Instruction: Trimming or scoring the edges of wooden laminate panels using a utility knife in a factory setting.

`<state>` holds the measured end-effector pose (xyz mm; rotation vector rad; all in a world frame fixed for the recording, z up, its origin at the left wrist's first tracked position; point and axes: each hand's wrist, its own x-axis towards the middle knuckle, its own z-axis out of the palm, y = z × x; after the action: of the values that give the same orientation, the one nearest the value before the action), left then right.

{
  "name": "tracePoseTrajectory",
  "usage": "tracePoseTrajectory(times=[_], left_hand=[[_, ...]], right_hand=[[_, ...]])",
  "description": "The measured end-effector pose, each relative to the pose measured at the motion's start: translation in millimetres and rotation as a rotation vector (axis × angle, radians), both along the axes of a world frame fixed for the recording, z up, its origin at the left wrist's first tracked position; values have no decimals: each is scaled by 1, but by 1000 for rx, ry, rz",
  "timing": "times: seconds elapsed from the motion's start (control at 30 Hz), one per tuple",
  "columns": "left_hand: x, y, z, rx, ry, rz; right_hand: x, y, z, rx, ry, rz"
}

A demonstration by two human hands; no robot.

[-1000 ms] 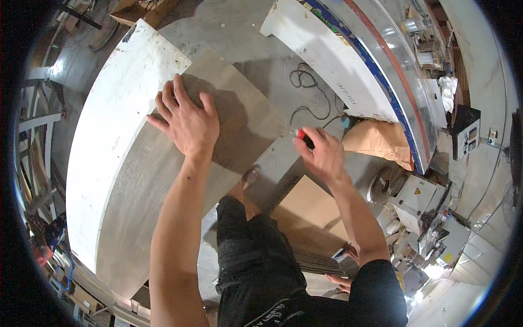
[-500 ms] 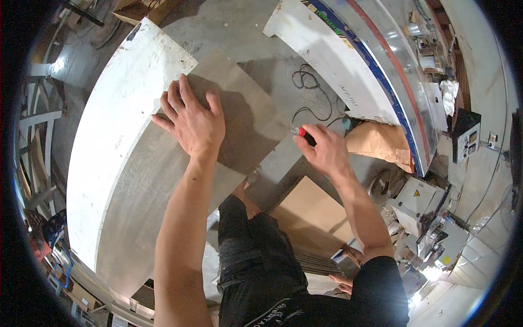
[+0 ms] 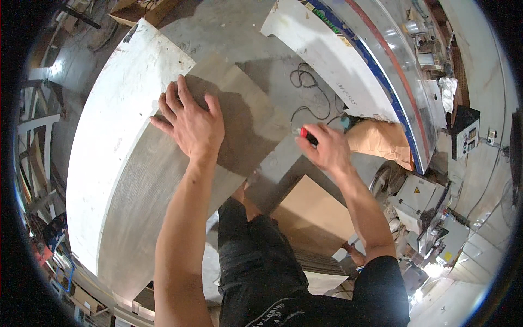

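Observation:
My left hand (image 3: pixel 193 122) lies with its fingers spread on a grey-brown wood-grain panel (image 3: pixel 136 201). A large white board (image 3: pixel 111 114) is under the panel and juts out beyond its left side. At the panel's right edge, my right hand (image 3: pixel 329 150) is closed round a small hand tool with a red-and-black handle (image 3: pixel 309 136). The tool's tip points left toward that edge; it is too blurred for me to tell the kind. Whether the tip touches the panel cannot be made out.
A stack of tan-topped boards (image 3: pixel 313 210) stands to the right of my legs, with another person's hand (image 3: pixel 355 254) beside it. A dark cable (image 3: pixel 308 82) lies on the floor. Farther right are a brown paper sack (image 3: pixel 381 143), a white-sided machine table (image 3: pixel 332 60) and a grey control box (image 3: pixel 417 196).
My right hand and the tool have shifted very slightly, staying by the panel's edge. My left hand keeps its place. Of the other person's two hands, one has gone from sight near the stack.

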<state>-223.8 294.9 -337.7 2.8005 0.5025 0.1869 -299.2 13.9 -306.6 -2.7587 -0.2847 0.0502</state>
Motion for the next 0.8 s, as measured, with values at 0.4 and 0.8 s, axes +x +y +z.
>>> tracePoseTrajectory(times=[0.4, 0.8], left_hand=[[-1, 1, 3, 23, 26, 5], [-3, -1, 1, 11, -11, -10]], right_hand=[[23, 2, 9, 21, 101, 45], [34, 4, 3, 71, 68, 10]])
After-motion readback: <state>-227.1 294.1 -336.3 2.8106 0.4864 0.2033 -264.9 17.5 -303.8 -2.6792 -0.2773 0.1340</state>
